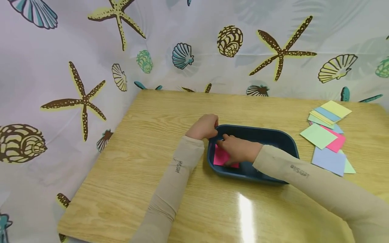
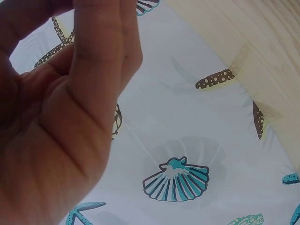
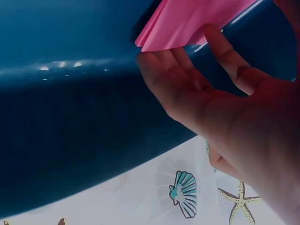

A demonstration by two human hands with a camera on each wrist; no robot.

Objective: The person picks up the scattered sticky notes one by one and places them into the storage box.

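A dark blue plastic bin (image 1: 264, 135) sits on the wooden table. At its far left corner my left hand (image 1: 204, 127) grips the rim, fingertips over the edge. In the left wrist view that hand (image 2: 79, 108) shows with bent fingers, while the bin is out of frame. My right hand (image 1: 241, 149) reaches down inside the bin's left end, where pink paper (image 1: 221, 157) lies. From the right wrist, the pink paper (image 3: 192, 23) appears as stacked layers between the thumb and fingers (image 3: 161, 70), pinched at the edge near the bin wall.
To the right of the bin lies a loose spread of paper notes (image 1: 329, 157) in blue, green, yellow and pink. A seashell and starfish patterned cloth (image 1: 200, 30) hangs behind and left of the wooden table (image 1: 146, 135). My right sleeve (image 1: 282, 165) crosses the bin's right end.
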